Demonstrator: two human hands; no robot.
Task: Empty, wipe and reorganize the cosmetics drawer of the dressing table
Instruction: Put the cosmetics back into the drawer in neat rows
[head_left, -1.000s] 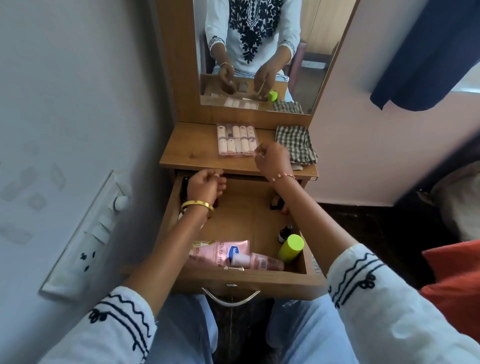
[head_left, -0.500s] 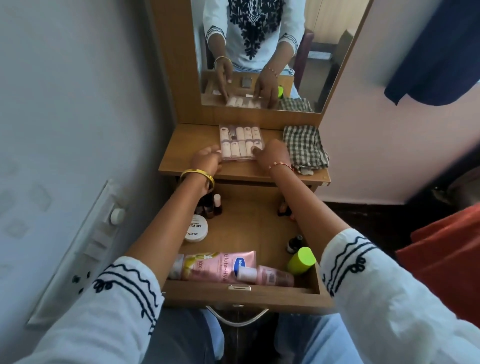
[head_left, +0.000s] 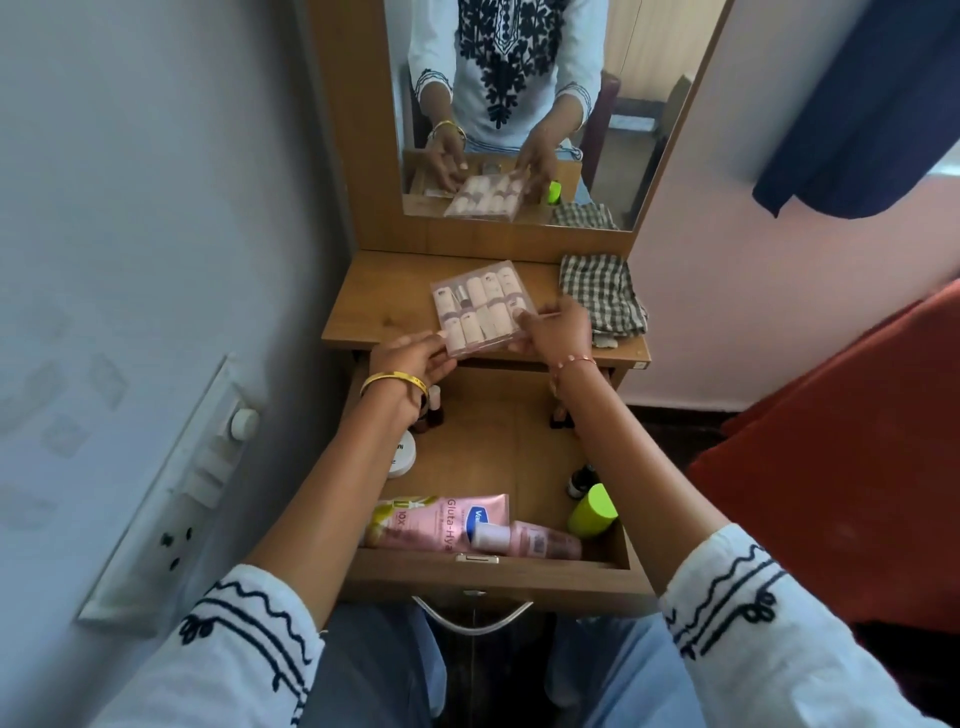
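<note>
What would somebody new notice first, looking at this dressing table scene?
Most likely the clear flat plastic case of pale pink tubes, held tilted over the wooden tabletop, the left hand pinching its near corner and the right hand gripping its right edge. Next, the open wooden drawer below, with a pink lotion tube lying at its front and a lime-green capped bottle at front right.

A clear case of pale cosmetic tubes (head_left: 480, 312) is being held tilted over the counter (head_left: 384, 306) by the left hand (head_left: 410, 358) and right hand (head_left: 556, 330). Below, the wooden drawer (head_left: 498, 574) is being kept open, with a pink lotion tube (head_left: 441, 522), a green-capped bottle (head_left: 592, 510) and a white jar (head_left: 402, 454) lying inside.
</note>
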